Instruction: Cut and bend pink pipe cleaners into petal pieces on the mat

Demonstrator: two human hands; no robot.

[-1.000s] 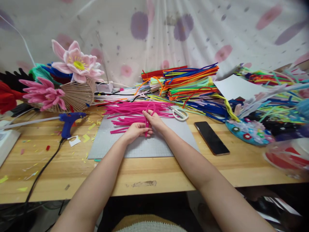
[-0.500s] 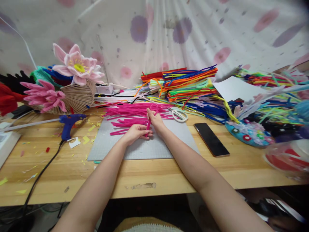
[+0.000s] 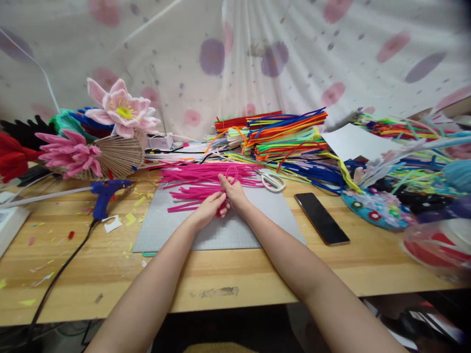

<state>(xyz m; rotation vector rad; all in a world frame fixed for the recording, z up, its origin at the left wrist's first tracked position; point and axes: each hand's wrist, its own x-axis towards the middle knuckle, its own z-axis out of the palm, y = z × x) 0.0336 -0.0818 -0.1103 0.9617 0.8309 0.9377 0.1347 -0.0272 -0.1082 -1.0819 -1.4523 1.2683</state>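
Note:
Above the grey cutting mat [image 3: 165, 233], my two hands meet around a magenta pipe cleaner [image 3: 232, 171] bent into a loop. My right hand [image 3: 234, 191] is closed on it just below the loop, which sticks up past the fingertips. Lower down, my left hand [image 3: 210, 209] pinches the other end, and a bit of magenta shows beneath its fingers. Several straight magenta pipe cleaners [image 3: 198, 172] lie in bunches behind and to the left of the hands. White-handled scissors [image 3: 273, 182] rest at the mat's far right corner.
A black phone [image 3: 321, 218] lies right of the mat. On the left are a blue glue gun [image 3: 105, 196], its cord, paper scraps and a pink fuzzy flower [image 3: 121, 110]. Stacks of coloured pipe cleaners [image 3: 285, 130] line the back. A clear tub [image 3: 439, 247] stands far right.
My hands have drawn closer together, the left one now touching the right. Less of the pipe cleaner shows between them. The whole view has shifted slightly.

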